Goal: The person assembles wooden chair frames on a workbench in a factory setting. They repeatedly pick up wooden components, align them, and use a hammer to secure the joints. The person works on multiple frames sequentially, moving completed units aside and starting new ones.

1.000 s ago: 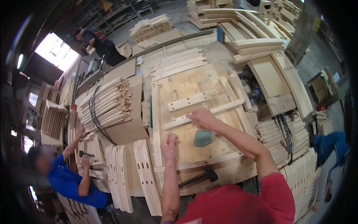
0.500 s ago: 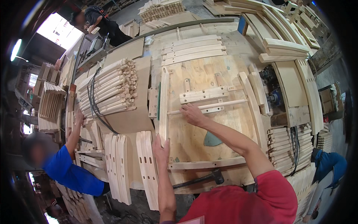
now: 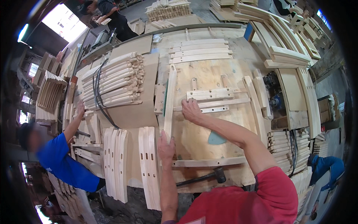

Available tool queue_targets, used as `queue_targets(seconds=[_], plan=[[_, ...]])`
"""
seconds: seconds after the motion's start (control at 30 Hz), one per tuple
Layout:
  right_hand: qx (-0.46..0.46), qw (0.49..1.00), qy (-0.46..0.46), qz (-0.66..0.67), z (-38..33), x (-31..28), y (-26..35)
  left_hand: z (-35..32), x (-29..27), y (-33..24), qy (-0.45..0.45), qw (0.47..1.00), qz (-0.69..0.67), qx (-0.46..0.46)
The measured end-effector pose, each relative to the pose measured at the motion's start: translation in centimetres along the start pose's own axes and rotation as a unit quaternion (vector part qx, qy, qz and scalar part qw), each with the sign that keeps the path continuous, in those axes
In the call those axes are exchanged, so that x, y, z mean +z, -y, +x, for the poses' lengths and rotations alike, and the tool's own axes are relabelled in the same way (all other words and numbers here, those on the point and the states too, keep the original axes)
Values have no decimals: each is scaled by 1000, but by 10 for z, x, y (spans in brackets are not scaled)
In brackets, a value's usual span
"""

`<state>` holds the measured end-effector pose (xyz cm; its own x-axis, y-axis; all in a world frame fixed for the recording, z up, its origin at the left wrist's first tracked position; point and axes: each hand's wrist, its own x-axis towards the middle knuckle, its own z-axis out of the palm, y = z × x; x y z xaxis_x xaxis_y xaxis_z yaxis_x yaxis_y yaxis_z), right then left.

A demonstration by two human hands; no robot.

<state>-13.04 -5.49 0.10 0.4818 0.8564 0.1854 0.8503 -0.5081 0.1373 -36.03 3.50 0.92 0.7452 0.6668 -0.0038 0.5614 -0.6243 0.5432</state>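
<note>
Head view showed the left hand closed over the lower end of a long pale wooden rail, which stood on edge along the left side of a plywood jig board at mid-frame — its long axis ran almost straight up the picture, the far end pointing toward the upper centre. The right hand lay flat, fingers spread and gripping nothing, on the left end of a thin cross slat that ran left to right and met the rail; that pressure probably kept the slat seated against the rail while the other hand steadied the upright piece. A hammer lay below on the board's near edge, within reach — and slotted curved slats sat at lower left.
</note>
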Motion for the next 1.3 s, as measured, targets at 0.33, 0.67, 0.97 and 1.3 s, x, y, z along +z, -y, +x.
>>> queue_targets(seconds=[0.33, 0.67, 0.97, 1.3], plan=[[-24, 986, -10, 167, 0, 15, -5, -4, 3, -1, -17, 1000, 16, 11], [4, 966, -33, 256, 4, 22, 4, -4, -6, -8, -16, 999, 32, 9], [135, 907, -123, 379, -26, 5, -9, 7, 3, -55, -126, 972, 140, 142], [556, 822, -78, 93, -289, -80, -139, 70, 91, -166, 53, 897, 1, 439]])
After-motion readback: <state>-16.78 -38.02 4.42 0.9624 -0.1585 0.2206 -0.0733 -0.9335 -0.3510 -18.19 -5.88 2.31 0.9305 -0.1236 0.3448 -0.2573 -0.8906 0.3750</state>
